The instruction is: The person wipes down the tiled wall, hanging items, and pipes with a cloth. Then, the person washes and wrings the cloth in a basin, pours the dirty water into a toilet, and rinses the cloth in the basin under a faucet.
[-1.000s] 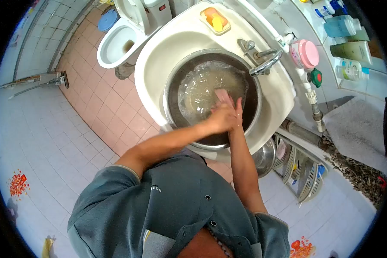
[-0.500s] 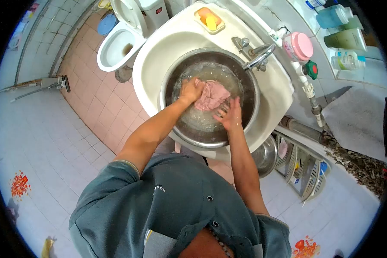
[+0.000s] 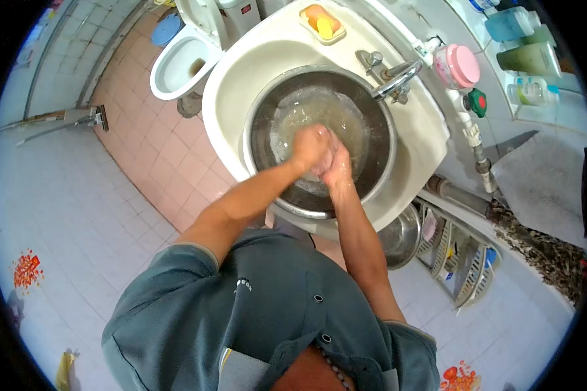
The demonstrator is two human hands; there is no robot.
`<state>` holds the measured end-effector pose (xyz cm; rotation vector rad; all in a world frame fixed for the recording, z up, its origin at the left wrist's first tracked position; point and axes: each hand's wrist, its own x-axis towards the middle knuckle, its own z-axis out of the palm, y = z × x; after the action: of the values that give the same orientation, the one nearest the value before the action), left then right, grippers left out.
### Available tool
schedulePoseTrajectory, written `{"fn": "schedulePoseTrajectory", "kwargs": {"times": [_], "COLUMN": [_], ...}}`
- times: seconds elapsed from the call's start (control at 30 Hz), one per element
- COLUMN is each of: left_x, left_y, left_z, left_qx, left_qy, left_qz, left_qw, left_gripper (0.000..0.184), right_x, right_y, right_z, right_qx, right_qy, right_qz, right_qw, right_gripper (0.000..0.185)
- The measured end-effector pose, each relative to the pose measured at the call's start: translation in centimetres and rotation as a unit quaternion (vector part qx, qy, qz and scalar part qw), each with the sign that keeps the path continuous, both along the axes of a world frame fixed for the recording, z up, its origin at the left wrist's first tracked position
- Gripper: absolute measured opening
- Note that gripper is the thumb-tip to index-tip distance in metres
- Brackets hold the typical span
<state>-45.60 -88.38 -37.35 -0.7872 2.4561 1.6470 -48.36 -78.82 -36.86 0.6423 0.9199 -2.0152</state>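
A large metal basin (image 3: 258,117) of cloudy water (image 3: 306,107) sits in the cream sink (image 3: 223,98). Over the water my left hand (image 3: 312,148) is closed and pressed against my right hand (image 3: 338,164), whose fingers are also closed. Between the two palms the pink cloth is bunched up, almost wholly hidden by the fingers. The chrome faucet (image 3: 398,79) reaches over the basin's right rim.
A soap dish (image 3: 324,36) rests on the sink's back edge. Bottles (image 3: 528,60) stand on the shelf at the right, near a pink jar (image 3: 456,66). A toilet (image 3: 176,72) is at the upper left, a metal bowl (image 3: 401,241) and plastic rack (image 3: 456,260) at the lower right.
Half a second ago the cloth was spread in the water with my hands apart. Now my hands have come together around it, near the basin's middle.
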Motion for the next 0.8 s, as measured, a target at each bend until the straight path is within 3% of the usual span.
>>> {"fn": "schedulePoseTrajectory", "kwargs": {"times": [0.07,0.1,0.13,0.17,0.2,0.23,0.27,0.3,0.37,0.4,0.43,0.5,0.53,0.57,0.6,0.63,0.67,0.77,0.8], "left_x": [-0.3,-0.2,0.0,0.2,0.6,0.6,0.6,1.2,2.4,2.7,2.4,2.2,1.6,1.2,0.8,-0.2,-1.0,-0.7,-0.2], "left_y": [-2.2,-2.3,-2.5,-2.6,-2.6,-2.3,-1.6,0.2,4.2,5.7,6.6,6.4,6.0,5.6,5.1,3.5,1.6,-2.5,-3.2], "left_z": [-1.5,-2.2,-2.9,-4.0,-4.1,-4.4,-2.6,-1.5,1.2,3.0,6.0,4.6,3.4,2.3,1.6,2.2,2.8,-1.7,-3.3], "left_qx": [-0.144,-0.146,-0.165,-0.183,-0.218,0.001,0.220,0.238,0.257,0.259,0.198,0.141,0.083,0.025,-0.032,-0.034,-0.035,-0.106,-0.171], "left_qy": [0.083,0.085,0.100,0.115,0.096,-0.002,-0.101,-0.045,0.051,0.088,-0.024,0.025,0.076,0.124,0.170,0.067,-0.038,-0.012,0.048], "left_qz": [0.034,0.032,0.086,0.143,0.102,0.046,-0.013,-0.034,-0.095,-0.136,-0.132,-0.103,-0.074,-0.045,-0.016,0.003,0.022,0.029,0.049], "left_qw": [0.985,0.985,0.977,0.966,0.966,0.999,0.970,0.970,0.960,0.952,0.971,0.984,0.991,0.991,0.985,0.997,0.998,0.994,0.983], "left_gripper": [0.023,0.023,0.025,0.026,0.027,0.027,0.027,0.025,0.023,0.022,0.025,0.027,0.028,0.030,0.031,0.033,0.034,0.031,0.030], "right_x": [-0.2,-0.7,-0.8,-0.8,-0.7,-0.8,-0.7,-0.6,-0.6,-0.4,-0.3,-0.5,-0.3,-0.1,0.3,0.1,-0.2,-0.6,-0.9], "right_y": [1.6,1.8,3.1,3.7,4.2,4.5,4.0,4.7,6.1,5.8,5.8,6.0,5.7,4.8,3.3,1.9,1.2,1.4,2.3], "right_z": [-1.7,-0.6,1.0,2.0,2.7,3.3,4.2,2.3,-3.1,-0.1,-0.6,-3.6,-7.2,-6.2,-3.7,-2.0,-1.7,-1.7,-0.7], "right_qx": [-0.014,-0.028,0.093,0.091,0.109,0.128,0.140,0.141,-0.065,-0.093,-0.093,-0.266,-0.236,-0.235,-0.042,0.152,0.052,-0.051,0.043], "right_qy": [-0.002,-0.002,-0.023,-0.020,-0.049,-0.078,-0.091,-0.092,-0.038,-0.034,-0.036,-0.073,-0.081,-0.081,0.174,0.411,0.018,0.039,0.003], "right_qz": [-0.006,-0.010,-0.001,0.001,-0.001,-0.005,-0.014,-0.013,0.011,0.035,0.036,0.039,-0.020,-0.022,0.107,0.224,0.027,0.015,-0.002], "right_qw": [1.000,1.000,0.995,0.996,0.993,0.989,0.986,0.986,0.997,0.995,0.994,0.960,0.968,0.968,0.978,0.870,0.998,0.998,0.999], "right_gripper": [0.054,0.060,0.074,0.074,0.080,0.087,0.085,0.085,0.082,0.072,0.072,0.060,0.047,0.047,0.045,0.042,0.046,0.058,0.076]}}
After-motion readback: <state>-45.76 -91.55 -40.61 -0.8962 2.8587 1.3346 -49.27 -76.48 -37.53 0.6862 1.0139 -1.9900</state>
